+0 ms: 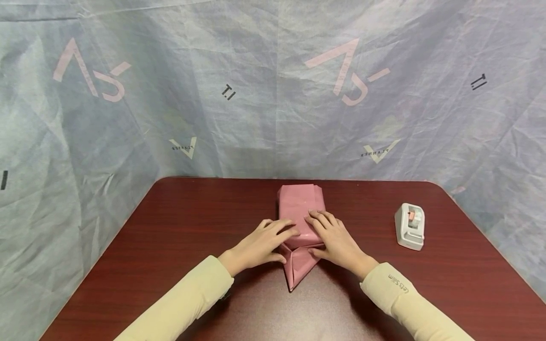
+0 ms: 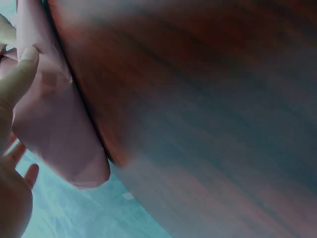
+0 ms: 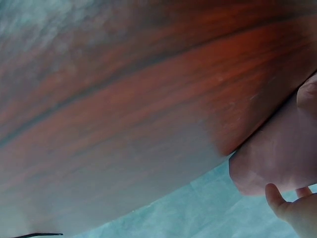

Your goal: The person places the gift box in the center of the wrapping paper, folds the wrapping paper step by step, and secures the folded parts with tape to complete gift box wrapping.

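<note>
On the counter (image 1: 200, 218), near the middle, sits the pink parcel (image 1: 296, 206), its pointed paper flap (image 1: 303, 265) sticking out at the end nearest the person. Left hand (image 1: 261, 242): fingers apart and loosely bent on the parcel's near left, thumb down by the flap; nothing gripped. Right hand (image 1: 339, 241): much the same on the near right, fingers spread over the top, thumb at the flap; no grip either. How hard they press, can't tell. Step looks like wrapping the near end: sides seem tucked in, flap shaped but not yet folded up. Next move likely calls for creasing the flap, raising its tip against the parcel's end and keeping it there with one hand. Tape dispenser (image 1: 410, 227) off to the right, well apart, untouched; probably wanted once the flap is up.
</note>
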A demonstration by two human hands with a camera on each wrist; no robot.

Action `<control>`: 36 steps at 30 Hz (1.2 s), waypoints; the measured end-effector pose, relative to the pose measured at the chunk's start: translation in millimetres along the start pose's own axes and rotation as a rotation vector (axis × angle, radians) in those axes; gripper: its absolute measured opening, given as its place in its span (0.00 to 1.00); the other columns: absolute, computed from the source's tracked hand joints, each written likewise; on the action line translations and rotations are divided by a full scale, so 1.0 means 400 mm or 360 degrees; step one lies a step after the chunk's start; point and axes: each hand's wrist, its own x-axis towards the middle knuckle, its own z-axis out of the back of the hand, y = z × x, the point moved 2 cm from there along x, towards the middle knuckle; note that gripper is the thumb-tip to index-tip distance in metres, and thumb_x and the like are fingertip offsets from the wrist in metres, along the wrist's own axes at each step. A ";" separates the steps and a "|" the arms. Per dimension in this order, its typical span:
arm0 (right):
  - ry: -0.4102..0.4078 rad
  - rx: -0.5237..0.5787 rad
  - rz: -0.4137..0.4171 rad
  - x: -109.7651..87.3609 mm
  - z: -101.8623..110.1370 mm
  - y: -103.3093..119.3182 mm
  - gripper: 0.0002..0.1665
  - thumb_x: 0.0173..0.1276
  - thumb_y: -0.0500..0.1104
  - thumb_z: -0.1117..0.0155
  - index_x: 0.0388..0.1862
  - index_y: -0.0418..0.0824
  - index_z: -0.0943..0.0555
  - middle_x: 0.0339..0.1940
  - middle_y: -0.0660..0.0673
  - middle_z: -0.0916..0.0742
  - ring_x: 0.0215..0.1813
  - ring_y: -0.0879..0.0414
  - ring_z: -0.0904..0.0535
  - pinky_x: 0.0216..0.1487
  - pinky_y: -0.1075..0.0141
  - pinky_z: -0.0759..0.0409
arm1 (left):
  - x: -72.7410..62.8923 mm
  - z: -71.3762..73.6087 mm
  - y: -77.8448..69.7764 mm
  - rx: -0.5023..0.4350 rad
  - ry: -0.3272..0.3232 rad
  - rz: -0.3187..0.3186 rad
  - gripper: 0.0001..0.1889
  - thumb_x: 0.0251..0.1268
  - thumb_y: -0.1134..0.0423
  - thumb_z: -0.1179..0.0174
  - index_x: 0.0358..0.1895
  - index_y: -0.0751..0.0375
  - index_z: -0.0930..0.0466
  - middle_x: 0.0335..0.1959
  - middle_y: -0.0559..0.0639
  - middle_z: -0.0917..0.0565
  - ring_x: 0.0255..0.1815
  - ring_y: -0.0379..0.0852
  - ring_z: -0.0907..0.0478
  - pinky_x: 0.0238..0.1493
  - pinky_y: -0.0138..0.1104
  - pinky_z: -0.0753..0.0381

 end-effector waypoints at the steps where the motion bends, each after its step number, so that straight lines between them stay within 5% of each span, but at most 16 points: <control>1: 0.0000 0.0004 0.0000 0.000 0.000 0.000 0.47 0.44 0.54 0.26 0.63 0.42 0.33 0.65 0.42 0.30 0.66 0.42 0.38 0.55 0.46 0.33 | -0.003 0.002 -0.001 0.0009 -0.0003 -0.0024 0.37 0.46 0.44 0.35 0.63 0.45 0.36 0.65 0.47 0.36 0.64 0.42 0.37 0.58 0.40 0.38; 10: -0.0017 -0.0004 0.0007 0.000 -0.001 0.000 0.47 0.43 0.54 0.26 0.63 0.42 0.33 0.65 0.42 0.30 0.65 0.43 0.38 0.53 0.46 0.32 | -0.018 0.015 -0.031 0.0167 -0.0122 -0.0313 0.21 0.47 0.48 0.33 0.46 0.44 0.23 0.58 0.47 0.30 0.62 0.42 0.35 0.57 0.38 0.36; 17: -0.0006 -0.0015 0.0002 0.001 0.000 0.002 0.48 0.43 0.54 0.26 0.63 0.42 0.33 0.65 0.42 0.30 0.65 0.43 0.38 0.53 0.47 0.31 | -0.021 0.016 -0.050 0.0327 -0.0072 -0.0436 0.16 0.46 0.46 0.35 0.41 0.38 0.22 0.51 0.39 0.25 0.61 0.41 0.36 0.58 0.39 0.38; 36: -0.0009 -0.0017 -0.0009 0.001 0.002 0.002 0.47 0.44 0.54 0.26 0.63 0.42 0.33 0.64 0.42 0.30 0.65 0.43 0.37 0.52 0.47 0.31 | -0.007 0.013 -0.070 0.0561 0.0087 -0.0527 0.12 0.46 0.39 0.47 0.31 0.36 0.22 0.41 0.33 0.22 0.56 0.36 0.31 0.56 0.37 0.38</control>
